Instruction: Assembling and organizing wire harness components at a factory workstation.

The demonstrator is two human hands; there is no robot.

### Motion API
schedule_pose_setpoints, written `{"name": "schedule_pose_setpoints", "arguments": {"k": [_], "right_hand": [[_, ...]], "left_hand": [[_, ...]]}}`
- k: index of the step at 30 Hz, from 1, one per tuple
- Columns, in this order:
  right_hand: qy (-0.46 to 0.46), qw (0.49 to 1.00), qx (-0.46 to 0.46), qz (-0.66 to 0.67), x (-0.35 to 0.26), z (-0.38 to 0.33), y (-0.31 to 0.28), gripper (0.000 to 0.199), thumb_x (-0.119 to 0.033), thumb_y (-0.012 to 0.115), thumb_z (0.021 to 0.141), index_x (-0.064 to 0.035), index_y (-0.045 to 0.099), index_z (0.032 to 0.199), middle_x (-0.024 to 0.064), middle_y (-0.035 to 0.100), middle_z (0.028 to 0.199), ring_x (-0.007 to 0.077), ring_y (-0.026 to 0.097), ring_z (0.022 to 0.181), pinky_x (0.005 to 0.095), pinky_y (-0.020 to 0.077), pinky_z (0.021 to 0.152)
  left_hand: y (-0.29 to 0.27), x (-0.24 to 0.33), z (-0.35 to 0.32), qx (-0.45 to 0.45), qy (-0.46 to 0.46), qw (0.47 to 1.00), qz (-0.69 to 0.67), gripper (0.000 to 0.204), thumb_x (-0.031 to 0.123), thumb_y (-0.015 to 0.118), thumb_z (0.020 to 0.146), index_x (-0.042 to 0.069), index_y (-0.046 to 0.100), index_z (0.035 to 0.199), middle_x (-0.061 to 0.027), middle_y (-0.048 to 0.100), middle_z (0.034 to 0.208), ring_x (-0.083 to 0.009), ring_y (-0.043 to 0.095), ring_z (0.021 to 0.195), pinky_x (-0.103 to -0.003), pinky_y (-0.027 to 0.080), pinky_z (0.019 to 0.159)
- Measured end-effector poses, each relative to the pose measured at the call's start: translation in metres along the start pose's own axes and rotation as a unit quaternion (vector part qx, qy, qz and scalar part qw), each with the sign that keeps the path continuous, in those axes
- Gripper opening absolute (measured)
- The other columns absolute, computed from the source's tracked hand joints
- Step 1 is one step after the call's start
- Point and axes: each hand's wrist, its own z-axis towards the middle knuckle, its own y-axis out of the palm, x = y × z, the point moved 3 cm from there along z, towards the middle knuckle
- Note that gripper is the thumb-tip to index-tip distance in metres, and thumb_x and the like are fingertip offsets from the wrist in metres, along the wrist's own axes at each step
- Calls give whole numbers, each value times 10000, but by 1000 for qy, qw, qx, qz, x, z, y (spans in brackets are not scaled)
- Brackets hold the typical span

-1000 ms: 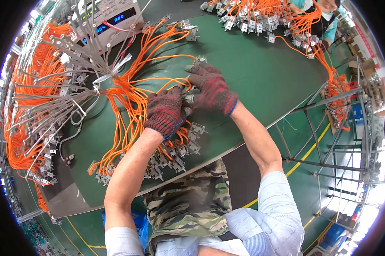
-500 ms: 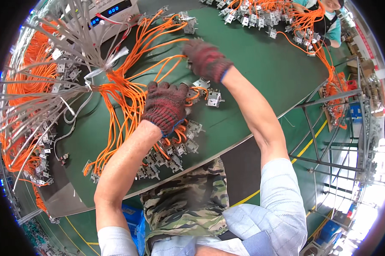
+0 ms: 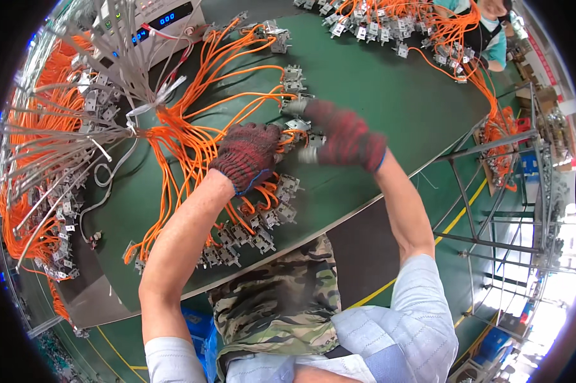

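Head view, one worker at a green bench [image 3: 390, 96].

Item in hand: small grey metal connector block [image 3: 315, 142], one of many, each ending an orange lead. It sits at mid-bench, just in from the near edge, between the two gloves. Its shape is blocky and angular; finer detail is blurred.

Left hand [image 3: 248, 154]: knitted glove, dark red-and-grey fleck with a blue cuff, curled down on the orange wires [image 3: 192, 143] and touching them just left of the block. Whether the fingers pinch a lead cannot be told.

Right hand [image 3: 342, 135]: same glove, motion-blurred, lying over the block from the right, its fingers pointing left toward the other glove. Its grip state cannot be told. It is judged the nearer hand to the block.

Axis: the leads run left to right, fanning from a tied bundle at the bench's left side to the blocks.

Also present: a row of like blocks [image 3: 250, 230] along the near edge; a grey wire loom [image 3: 58, 134] and a meter box with blue digits [image 3: 154, 19] at the far left corner; more blocks and orange wires [image 3: 390, 25] at the far edge.
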Motion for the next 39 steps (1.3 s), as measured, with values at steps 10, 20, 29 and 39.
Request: {"name": "schedule_pose_setpoints", "arguments": {"k": [10, 20, 29, 39], "right_hand": [[-46, 973, -10, -225, 13, -3, 26, 518, -102, 776, 782, -156, 706, 1292, 164, 642, 1307, 413, 652, 1181, 491, 556, 1011], [-8, 995, -67, 76, 16, 10, -6, 343, 17, 753, 805, -68, 757, 1137, 138, 769, 1057, 392, 730, 988, 453, 608, 885], [-222, 939, 47, -260, 20, 16, 4, 305, -35, 708, 858, -132, 711, 1147, 99, 735, 1133, 334, 713, 1094, 435, 596, 932], [-152, 944, 192, -221, 22, -15, 23, 367, -91, 804, 856, -161, 739, 1211, 106, 746, 1234, 348, 730, 1106, 439, 620, 892]], "left_hand": [[-4, -8, 9, -14, -1, 994, -112, 406, 124, 670, 847, 62, 726, 1244, -239, 751, 1067, -400, 726, 991, -484, 566, 868], [-7, -14, -2, -100, -26, 949, -297, 577, 53, 567, 816, 125, 703, 1372, -151, 768, 1233, -329, 721, 1144, -396, 544, 991], [-15, -13, -6, -211, -148, 772, -581, 765, 224, 763, 868, 3, 513, 1556, -86, 703, 1365, -179, 651, 1206, -378, 533, 1041], [3, 27, 25, -67, -143, 976, -152, 532, 454, 760, 901, 43, 668, 1225, -226, 765, 1110, -436, 721, 1094, -523, 558, 939]]}}
